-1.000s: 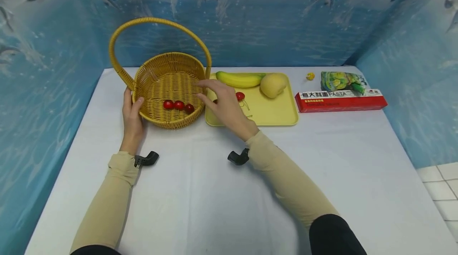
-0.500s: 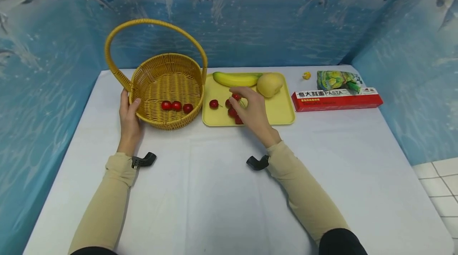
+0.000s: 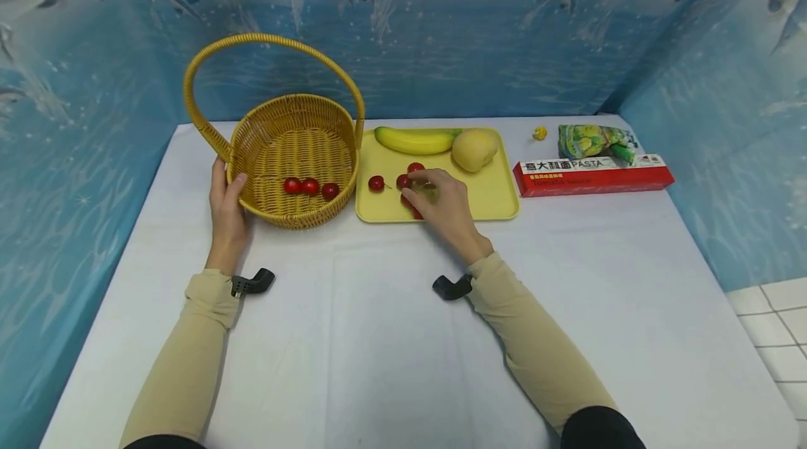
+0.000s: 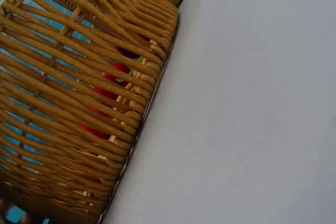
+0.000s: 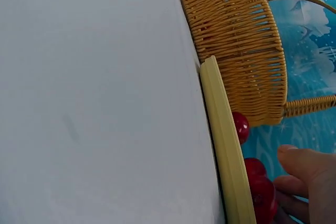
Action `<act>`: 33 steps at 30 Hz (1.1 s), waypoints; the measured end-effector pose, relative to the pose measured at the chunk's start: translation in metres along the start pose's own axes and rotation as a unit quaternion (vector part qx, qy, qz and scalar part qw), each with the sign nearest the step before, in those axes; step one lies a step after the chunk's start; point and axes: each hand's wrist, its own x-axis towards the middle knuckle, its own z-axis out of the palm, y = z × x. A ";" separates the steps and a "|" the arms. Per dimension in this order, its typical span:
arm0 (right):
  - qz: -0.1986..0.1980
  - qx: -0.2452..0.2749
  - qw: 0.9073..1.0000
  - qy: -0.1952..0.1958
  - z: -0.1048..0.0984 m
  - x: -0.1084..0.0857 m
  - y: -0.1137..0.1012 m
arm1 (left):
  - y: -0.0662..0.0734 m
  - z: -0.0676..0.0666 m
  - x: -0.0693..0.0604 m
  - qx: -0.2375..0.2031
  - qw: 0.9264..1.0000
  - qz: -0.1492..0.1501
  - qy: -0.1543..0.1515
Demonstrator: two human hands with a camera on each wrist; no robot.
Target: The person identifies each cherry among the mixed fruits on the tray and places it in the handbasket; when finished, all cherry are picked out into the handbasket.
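Observation:
In the head view a wicker basket [image 3: 296, 127] stands at the left with three red cherries [image 3: 309, 187] inside. My left hand [image 3: 228, 214] grips its left side, thumb at the rim. Over the yellow tray [image 3: 492, 207], my right hand [image 3: 447, 207] has its thumb and fingers bent around some cherries [image 3: 403, 181]; whether it pinches one cannot be told. Another cherry [image 3: 375, 183] lies on the tray's left part. The right wrist view shows the thumb and fingers of the right hand [image 5: 310, 182] beside red cherries [image 5: 262, 192], past the tray edge [image 5: 226, 145].
A banana [image 3: 416, 141] and a round yellow fruit [image 3: 475, 149] lie along the tray's back. To the right are a red pasta box [image 3: 592, 183], a green packet [image 3: 586, 141] and a small yellow item [image 3: 539, 133]. The basket's tall handle [image 3: 271, 38] arches above it.
My right hand has moved from the basket's right edge to the cherries on the tray, and has lowered slightly since half a second ago. The left hand keeps its grip on the basket.

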 end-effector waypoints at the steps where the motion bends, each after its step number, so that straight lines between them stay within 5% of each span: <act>1: 0.000 -0.005 1.000 -0.001 0.001 -0.001 0.001 | 0.000 0.000 0.000 -0.001 1.000 0.000 0.000; 20: 0.038 -0.068 0.996 -0.053 0.000 -0.005 -0.005 | 0.000 0.001 0.000 0.034 0.999 0.001 0.006; 33: -0.041 -0.037 0.998 0.013 -0.005 0.007 -0.023 | -0.001 0.001 0.000 0.029 1.000 0.007 0.002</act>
